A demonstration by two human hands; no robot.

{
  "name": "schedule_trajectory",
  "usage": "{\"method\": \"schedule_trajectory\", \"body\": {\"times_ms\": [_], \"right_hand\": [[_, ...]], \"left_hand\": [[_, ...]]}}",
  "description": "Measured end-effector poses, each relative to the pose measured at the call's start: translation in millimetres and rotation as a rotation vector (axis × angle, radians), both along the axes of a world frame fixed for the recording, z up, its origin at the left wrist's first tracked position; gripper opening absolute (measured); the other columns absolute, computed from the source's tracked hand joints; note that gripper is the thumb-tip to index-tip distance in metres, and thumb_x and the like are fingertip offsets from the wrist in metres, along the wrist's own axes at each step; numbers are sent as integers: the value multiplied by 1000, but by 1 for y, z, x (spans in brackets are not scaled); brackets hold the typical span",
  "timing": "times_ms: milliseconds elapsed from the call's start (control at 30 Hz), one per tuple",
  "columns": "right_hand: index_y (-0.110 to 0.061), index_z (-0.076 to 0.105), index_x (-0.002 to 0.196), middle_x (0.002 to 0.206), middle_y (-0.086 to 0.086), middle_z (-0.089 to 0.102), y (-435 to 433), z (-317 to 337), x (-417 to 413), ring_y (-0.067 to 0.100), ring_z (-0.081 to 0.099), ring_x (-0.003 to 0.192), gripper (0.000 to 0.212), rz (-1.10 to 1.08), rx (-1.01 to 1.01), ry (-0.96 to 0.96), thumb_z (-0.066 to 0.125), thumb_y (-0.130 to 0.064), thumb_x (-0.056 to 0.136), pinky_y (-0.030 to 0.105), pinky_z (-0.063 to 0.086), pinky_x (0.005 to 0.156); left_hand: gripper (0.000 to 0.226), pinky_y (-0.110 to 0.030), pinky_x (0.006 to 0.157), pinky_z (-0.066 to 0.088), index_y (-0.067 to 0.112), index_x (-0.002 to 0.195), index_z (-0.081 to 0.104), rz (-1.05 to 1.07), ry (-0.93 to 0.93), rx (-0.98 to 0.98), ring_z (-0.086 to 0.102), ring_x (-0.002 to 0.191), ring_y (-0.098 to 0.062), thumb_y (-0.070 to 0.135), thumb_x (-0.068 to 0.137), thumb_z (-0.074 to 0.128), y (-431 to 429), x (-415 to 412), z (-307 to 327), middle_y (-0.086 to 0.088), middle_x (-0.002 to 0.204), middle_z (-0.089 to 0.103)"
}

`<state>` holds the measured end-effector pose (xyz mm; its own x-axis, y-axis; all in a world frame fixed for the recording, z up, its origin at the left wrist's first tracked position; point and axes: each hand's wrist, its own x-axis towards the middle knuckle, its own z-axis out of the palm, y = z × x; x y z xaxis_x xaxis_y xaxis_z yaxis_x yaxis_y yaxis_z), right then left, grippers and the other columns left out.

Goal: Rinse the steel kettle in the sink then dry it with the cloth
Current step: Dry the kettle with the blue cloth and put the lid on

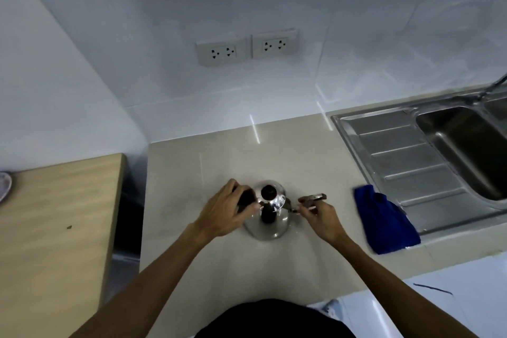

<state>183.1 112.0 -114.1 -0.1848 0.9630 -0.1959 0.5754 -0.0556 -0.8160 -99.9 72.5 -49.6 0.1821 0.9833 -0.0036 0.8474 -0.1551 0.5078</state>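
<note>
A small steel kettle (270,223) with a black lid knob stands upright on the beige counter (247,269) in front of me. My left hand (223,210) curls around its left side, on the dark handle part. My right hand (319,217) pinches the kettle's spout side at the right, near a metal piece that sticks out. A blue cloth (385,223) lies crumpled on the counter to the right, overlapping the sink's edge. The steel sink (463,145) with its ribbed drainboard (406,162) is at the far right.
A tap (493,86) rises behind the sink basin. Two wall sockets (247,46) sit on the white tiled wall behind the counter. A wooden tabletop (55,228) stands to the left, across a narrow gap, with a pale object at its left edge.
</note>
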Motion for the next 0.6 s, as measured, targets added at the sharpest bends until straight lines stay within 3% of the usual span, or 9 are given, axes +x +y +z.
{"method": "schedule_trajectory", "body": {"times_ms": [133, 333, 600], "right_hand": [[-12, 66, 97, 87, -1, 75, 8, 3, -19, 6, 72, 67, 18, -81, -25, 2, 65, -29, 94, 25, 60, 71], [-8, 68, 93, 75, 1, 75, 20, 4, -34, 13, 73, 67, 16, -84, -47, -35, 66, -24, 93, 33, 60, 77], [-5, 70, 89, 74, 9, 75, 46, 16, -79, 24, 74, 65, 14, -99, -98, 21, 68, -19, 91, 41, 62, 75]], "left_hand": [[49, -39, 77, 56, 24, 130, 50, 12, -52, -29, 63, 89, -21, 48, 87, 56, -38, 1, -13, 1, 116, 49], [49, -41, 77, 56, 19, 124, 62, 91, -156, -2, 65, 86, -23, 44, 83, 54, -57, 11, -17, -1, 108, 55], [42, -39, 83, 55, 23, 122, 62, 107, -153, 17, 64, 88, -20, 33, 82, 62, -30, -38, -3, 1, 104, 55]]}}
